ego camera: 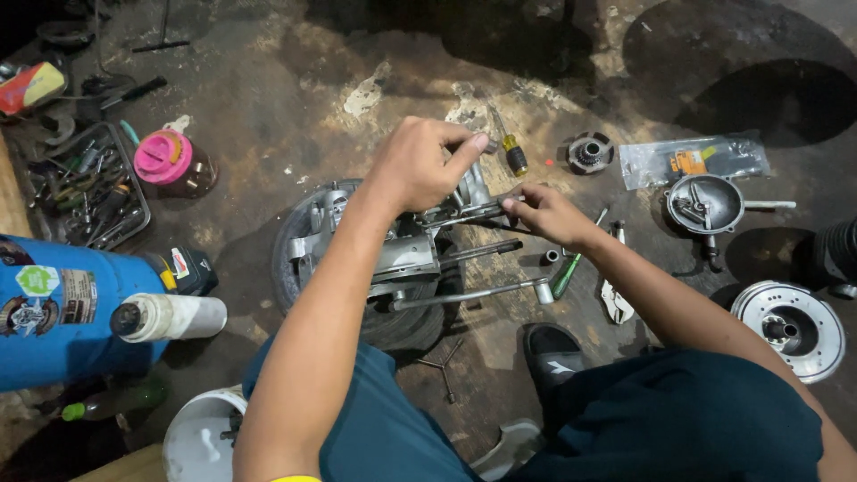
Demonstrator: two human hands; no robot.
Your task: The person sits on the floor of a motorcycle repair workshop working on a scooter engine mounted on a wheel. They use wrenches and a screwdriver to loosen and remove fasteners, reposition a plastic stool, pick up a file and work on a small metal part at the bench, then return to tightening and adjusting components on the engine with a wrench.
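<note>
At the middle of my view a grey metal engine casing (406,245) sits on a small tyre (393,321) on the stained workshop floor (268,116), with long steel rods sticking out toward 3 o'clock. I judge this to be a fastening or loosening step on the casing's upper end; the next move would call for a steady twist while the part is braced. My left hand (420,165) comes in from 7 o'clock, arm stretched, fingers curled and pinching a small dark tool handle (486,143) at the top of the casing. My right hand (546,212) reaches from 4 o'clock, fingertips pinched on a thin rod (464,214). Outward: a yellow-handled screwdriver (511,147) at 1 o'clock, pliers (616,299) at 4, a round metal cover (705,203) at 3, a blue cylinder (62,308) at 9.
</note>
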